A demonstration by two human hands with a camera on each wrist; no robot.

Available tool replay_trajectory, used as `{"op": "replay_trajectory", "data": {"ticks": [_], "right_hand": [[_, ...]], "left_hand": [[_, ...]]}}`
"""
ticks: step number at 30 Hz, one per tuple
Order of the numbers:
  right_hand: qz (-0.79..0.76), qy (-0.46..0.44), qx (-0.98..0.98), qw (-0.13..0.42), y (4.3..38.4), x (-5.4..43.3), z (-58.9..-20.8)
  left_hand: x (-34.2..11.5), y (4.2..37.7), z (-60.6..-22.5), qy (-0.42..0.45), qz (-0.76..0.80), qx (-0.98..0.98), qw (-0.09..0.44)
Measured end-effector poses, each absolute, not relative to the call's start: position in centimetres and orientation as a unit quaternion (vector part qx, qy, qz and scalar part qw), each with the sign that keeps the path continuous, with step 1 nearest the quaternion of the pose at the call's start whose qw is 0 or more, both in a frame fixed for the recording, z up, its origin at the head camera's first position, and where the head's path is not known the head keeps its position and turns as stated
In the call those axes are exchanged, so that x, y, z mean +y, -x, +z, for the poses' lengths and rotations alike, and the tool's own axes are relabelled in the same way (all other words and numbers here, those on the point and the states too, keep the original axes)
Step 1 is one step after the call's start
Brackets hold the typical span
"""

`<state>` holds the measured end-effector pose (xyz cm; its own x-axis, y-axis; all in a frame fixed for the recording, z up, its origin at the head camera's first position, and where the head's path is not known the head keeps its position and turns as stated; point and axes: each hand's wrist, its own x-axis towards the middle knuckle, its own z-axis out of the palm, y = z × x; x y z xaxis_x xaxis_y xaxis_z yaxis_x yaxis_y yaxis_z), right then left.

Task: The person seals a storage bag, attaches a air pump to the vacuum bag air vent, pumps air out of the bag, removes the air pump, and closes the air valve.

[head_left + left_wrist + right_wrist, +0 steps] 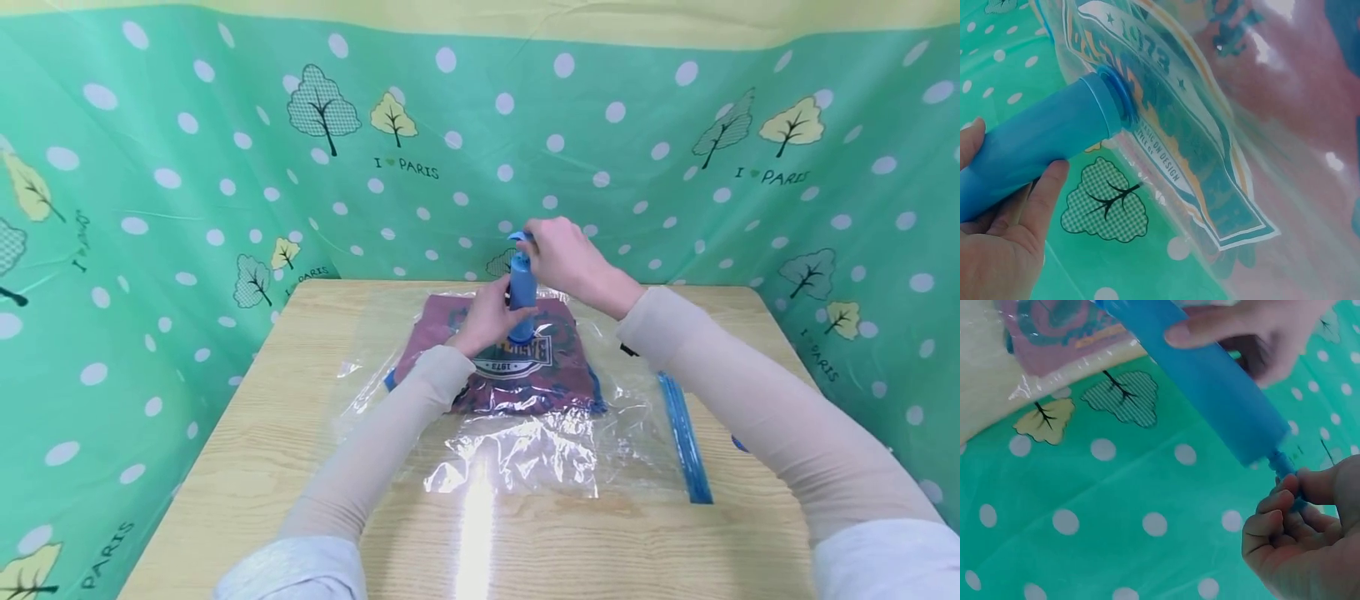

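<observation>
A blue hand pump (pixel 522 293) stands upright on a clear vacuum storage bag (pixel 517 454). Inside the bag lies a folded maroon garment (pixel 427 333) with printed lettering. My left hand (pixel 489 317) grips the pump's barrel, its fingers and thumb around the tube, as the left wrist view shows too. At the top, my right hand (pixel 566 257) holds the pump's handle with curled fingers. In the right wrist view a short piece of the rod (pixel 1282 464) shows between barrel and handle. The pump's lower end meets a round blue valve (pixel 1119 94) on the bag.
The bag lies on a light wooden table (pixel 247 450). A blue zip strip (pixel 686 442) runs along the bag's right edge. A small blue object (pixel 739 444) lies partly behind my right arm. A green dotted curtain (pixel 465 142) surrounds the table's back and sides.
</observation>
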<state>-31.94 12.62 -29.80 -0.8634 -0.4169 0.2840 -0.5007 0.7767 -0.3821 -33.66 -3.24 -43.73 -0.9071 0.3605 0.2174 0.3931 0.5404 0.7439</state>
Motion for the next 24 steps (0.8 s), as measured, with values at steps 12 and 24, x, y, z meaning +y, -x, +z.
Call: {"op": "replay_trajectory", "data": {"ticks": [12, 24], "right_hand": [[0.259, -0.212, -0.924, 0.187, 30.4, 13.0, -18.7], [0.266, -0.218, -0.932, 0.114, 31.6, 13.5, -25.8]], "left_hand": [[-3.0, 33.7, -44.0, 0.220, -0.438, -0.872, 0.019], [-2.8, 34.0, -43.8, 0.229, -0.435, -0.870, 0.017]]}}
